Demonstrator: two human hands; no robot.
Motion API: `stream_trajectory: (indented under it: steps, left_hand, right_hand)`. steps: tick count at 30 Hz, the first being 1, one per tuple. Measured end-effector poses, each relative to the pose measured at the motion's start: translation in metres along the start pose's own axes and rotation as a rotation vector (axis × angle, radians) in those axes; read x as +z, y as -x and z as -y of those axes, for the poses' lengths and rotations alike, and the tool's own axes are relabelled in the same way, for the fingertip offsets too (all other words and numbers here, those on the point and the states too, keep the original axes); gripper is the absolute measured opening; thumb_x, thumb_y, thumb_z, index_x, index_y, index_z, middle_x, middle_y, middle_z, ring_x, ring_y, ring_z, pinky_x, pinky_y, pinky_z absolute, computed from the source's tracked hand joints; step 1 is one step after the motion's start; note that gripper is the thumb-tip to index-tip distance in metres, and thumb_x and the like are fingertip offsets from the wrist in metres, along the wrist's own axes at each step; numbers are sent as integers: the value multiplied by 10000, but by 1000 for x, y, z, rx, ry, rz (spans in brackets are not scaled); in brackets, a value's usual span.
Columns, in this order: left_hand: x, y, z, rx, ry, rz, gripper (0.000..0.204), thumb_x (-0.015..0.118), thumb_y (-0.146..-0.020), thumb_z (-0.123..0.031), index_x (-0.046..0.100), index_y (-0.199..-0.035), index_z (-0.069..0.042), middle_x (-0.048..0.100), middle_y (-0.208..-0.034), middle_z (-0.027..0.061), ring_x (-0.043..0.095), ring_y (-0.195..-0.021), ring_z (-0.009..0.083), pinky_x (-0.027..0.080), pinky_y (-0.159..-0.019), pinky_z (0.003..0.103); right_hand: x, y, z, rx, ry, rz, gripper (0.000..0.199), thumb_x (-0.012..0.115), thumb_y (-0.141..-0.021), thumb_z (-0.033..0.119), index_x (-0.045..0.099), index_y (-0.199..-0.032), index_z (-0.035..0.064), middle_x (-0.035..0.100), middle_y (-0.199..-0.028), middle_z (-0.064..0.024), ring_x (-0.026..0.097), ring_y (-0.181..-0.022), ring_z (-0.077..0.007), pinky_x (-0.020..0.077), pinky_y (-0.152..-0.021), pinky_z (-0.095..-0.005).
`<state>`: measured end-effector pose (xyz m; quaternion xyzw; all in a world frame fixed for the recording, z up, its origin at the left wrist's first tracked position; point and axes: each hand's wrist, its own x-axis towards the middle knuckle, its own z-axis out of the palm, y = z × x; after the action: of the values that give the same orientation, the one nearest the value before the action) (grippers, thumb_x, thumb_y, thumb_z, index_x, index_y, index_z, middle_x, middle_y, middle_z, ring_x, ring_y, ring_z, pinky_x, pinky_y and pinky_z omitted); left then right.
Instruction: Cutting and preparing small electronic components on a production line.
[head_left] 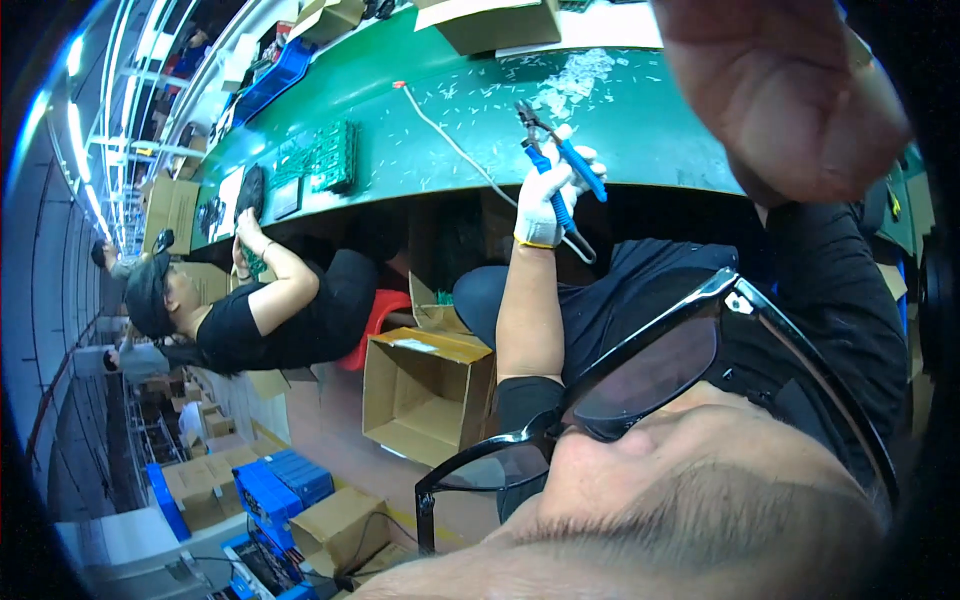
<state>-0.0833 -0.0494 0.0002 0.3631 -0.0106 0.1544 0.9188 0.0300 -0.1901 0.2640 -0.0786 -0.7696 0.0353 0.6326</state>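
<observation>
Left hand (540, 205), gloved, fingers wrapped round blue-handled cutters (560, 165), held at the near edge of the green desk (660, 120). Right hand (790, 90) hangs close to the lens, grip unreadable. Judged: tool gripped, no piece at the blades; cutting needs one. Below the desk, an open cardboard box (385, 385) looks empty.

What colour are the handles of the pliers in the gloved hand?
Blue. The pliers show best in the head view, held by the white-gloved left hand over the green table.

Green desk (650, 120) carries scattered white clippings (575, 80), a white cable (450, 140), green circuit boards (325, 158) and cardboard boxes (500, 22) along its far edge.
</observation>
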Motion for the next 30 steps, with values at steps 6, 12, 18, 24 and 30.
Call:
stream_trajectory:
  steps: [6,12,18,24,30]
  left_hand:
    - [9,-4,-4,-55,-88,-84,807,649,-898,-233,248,-1567,-27,564,-1297,239,601,-1178,418,449,-1046,595]
    - [71,-8,-26,-291,-310,-633,786,627,-923,-187,227,-1582,-29,585,-1265,200,629,-1125,383,476,-1022,543]
    - [3,0,3,-55,-17,-6,835,640,-912,-212,201,-1599,-34,575,-1277,203,615,-1136,378,464,-1017,542]
    - [5,-4,6,-61,5,6,819,630,-917,-197,199,-1594,-33,568,-1272,217,613,-1139,381,461,-1024,552]
    - [-1,0,4,-45,-32,-43,821,603,-946,-209,149,-1607,-33,538,-1297,228,596,-1168,406,457,-1038,591]
  right_hand:
    - [1,10,18,125,-107,296,522,668,-948,418,631,-1223,-25,635,-1212,-259,598,-1141,-380,539,-934,-488]
    - [29,24,43,154,-107,52,384,725,-958,260,666,-1185,-44,699,-1096,-283,699,-985,-360,597,-824,-427]
    - [17,-23,66,422,-97,244,238,696,-982,176,701,-1090,-36,718,-1077,-253,709,-976,-333,618,-807,-378]
    - [10,-3,71,361,-79,161,313,669,-999,207,610,-1215,-12,710,-1092,-251,693,-1009,-334,612,-819,-388]
    - [6,20,62,271,-34,106,435,636,-1020,244,500,-1365,17,700,-1110,-247,675,-1048,-334,605,-833,-400]
